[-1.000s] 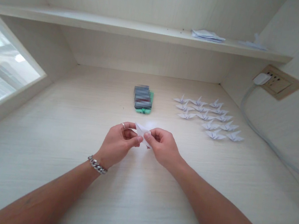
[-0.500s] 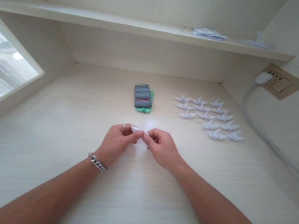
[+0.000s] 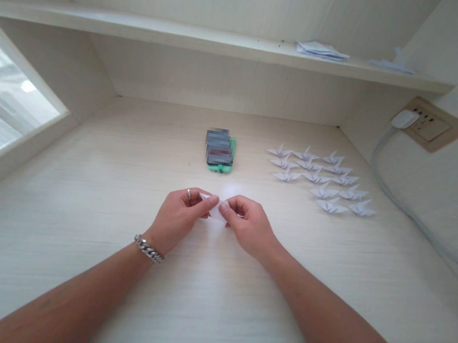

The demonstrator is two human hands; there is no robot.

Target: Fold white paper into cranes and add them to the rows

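A small folded piece of white paper (image 3: 217, 213) is held between my two hands, just above the middle of the desk. My left hand (image 3: 181, 210) pinches its left side between thumb and fingers; a ring and a chain bracelet are on this hand and wrist. On the right side, my right hand (image 3: 249, 224) grips the paper with thumb and curled fingers. Fingers cover much of the paper, so its full shape is hidden. Several white paper cranes (image 3: 315, 176) stand in rows to the right, beyond my right hand.
A blurred dark object with a green edge (image 3: 220, 151) lies beyond my hands. Folded white papers (image 3: 320, 50) rest on the shelf (image 3: 167, 38). A white plug (image 3: 404, 119) sits in the wall socket, its cable (image 3: 407, 210) trailing down the right side. A window (image 3: 5, 93) is at left.
My thumbs have drawn slightly apart, and more of the white paper shows between them. The cranes and the dark object stay where they were.
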